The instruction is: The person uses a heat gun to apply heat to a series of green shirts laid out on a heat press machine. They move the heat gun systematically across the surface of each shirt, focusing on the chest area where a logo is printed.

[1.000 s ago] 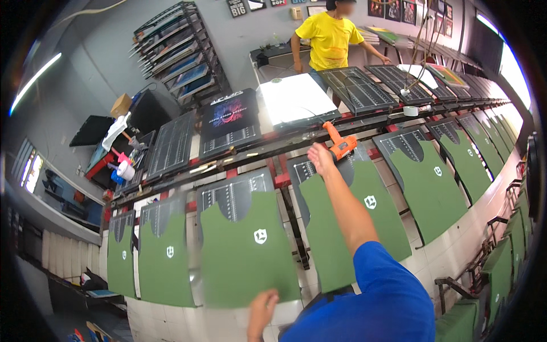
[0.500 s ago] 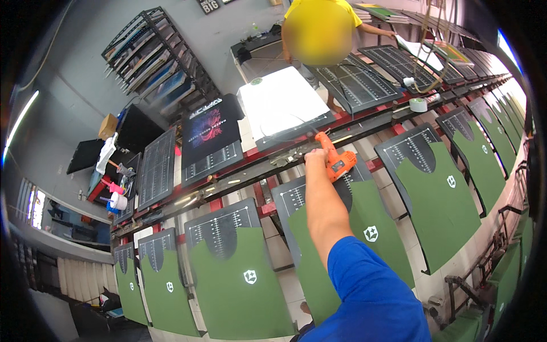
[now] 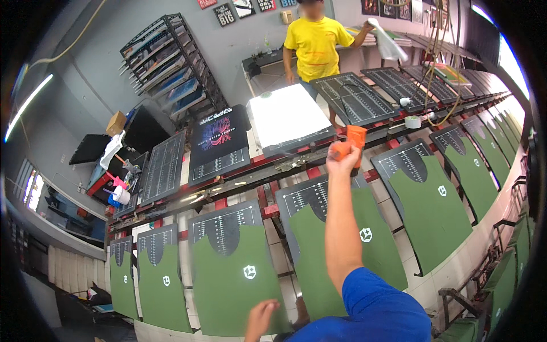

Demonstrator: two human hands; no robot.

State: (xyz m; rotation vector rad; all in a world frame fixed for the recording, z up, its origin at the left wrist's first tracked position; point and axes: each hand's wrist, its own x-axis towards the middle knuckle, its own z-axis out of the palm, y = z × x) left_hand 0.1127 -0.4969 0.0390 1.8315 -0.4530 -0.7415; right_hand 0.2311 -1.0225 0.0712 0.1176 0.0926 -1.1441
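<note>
My right hand (image 3: 344, 161) is wrapped round an orange heat gun (image 3: 356, 139), raised at the rail between the two rows of boards. Below the arm lies a green shirt panel (image 3: 319, 251) with a white emblem, on a dark board with white scale marks (image 3: 299, 196). My left hand (image 3: 262, 319) is loosely closed over the lower right part of another green panel (image 3: 233, 290); nothing shows in its fingers, and I cannot tell whether it touches the cloth.
Several more green panels (image 3: 421, 194) lie on boards to both sides. Across the rail (image 3: 239, 185) are a black printed shirt (image 3: 219, 137), a white sheet (image 3: 290, 117) and bare boards (image 3: 353, 97). A tape roll (image 3: 412, 122) sits on the rail. A person in yellow (image 3: 313, 45) holds white cloth (image 3: 388, 45).
My right hand has moved right with the heat gun, which is now turned differently. My left hand has come into view at the bottom. The person opposite has lifted the white cloth.
</note>
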